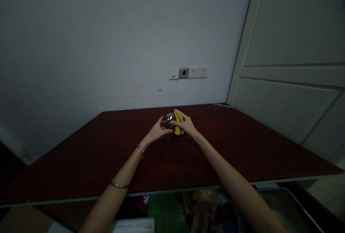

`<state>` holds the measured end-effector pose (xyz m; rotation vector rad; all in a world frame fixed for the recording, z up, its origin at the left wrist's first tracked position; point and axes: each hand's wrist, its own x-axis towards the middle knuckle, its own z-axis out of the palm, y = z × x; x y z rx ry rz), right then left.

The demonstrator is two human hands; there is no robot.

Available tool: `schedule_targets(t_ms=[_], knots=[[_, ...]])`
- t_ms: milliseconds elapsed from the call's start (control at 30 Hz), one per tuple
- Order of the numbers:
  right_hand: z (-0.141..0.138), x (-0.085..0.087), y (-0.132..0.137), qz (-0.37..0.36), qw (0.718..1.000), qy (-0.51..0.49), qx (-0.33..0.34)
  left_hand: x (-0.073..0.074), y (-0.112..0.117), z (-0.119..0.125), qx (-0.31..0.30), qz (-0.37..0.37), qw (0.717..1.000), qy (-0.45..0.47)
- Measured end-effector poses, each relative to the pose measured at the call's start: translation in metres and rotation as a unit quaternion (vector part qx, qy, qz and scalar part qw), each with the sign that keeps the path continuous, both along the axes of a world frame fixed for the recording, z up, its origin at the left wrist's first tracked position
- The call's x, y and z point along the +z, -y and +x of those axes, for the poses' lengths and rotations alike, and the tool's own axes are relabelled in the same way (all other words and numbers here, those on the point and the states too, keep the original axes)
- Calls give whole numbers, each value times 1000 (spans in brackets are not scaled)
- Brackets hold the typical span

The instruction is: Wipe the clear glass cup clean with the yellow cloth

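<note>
Near the middle of the dark red tabletop (151, 164), my two hands meet around a pair of small things. My right hand (188, 125) grips a yellow thing (178, 127) made of two long rounded parts, much like bananas, with a dark end toward me. Just left of it sits a dark, shiny thing (169, 118) that looks like a round item in clear plastic. My left hand (157, 131) curves its thumb and fingers around the left side of this shiny thing. The right thumb reaches across to it. What exactly it is, I cannot tell.
Behind the table stands a pale wall with sockets and switches (188, 73). A white panelled door (285, 67) is at the right. Below the table's front edge, an open space holds a green item (165, 213), a white box (134, 225) and plastic-wrapped packages (205, 211).
</note>
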<state>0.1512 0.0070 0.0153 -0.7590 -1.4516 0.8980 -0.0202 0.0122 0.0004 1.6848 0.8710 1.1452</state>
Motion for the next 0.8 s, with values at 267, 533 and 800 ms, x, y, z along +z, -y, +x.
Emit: schedule_targets(t_ms=[267,533,800], knots=[[-7,-4,6,28,998,28,54,2,6,6,-11,49,998,34],[-6,-4,4,88,996,29,5,-7,7,9,47,93,995,-15],[-11,-3,19,217,970,108,-24,-5,14,11,48,122,990,-58]])
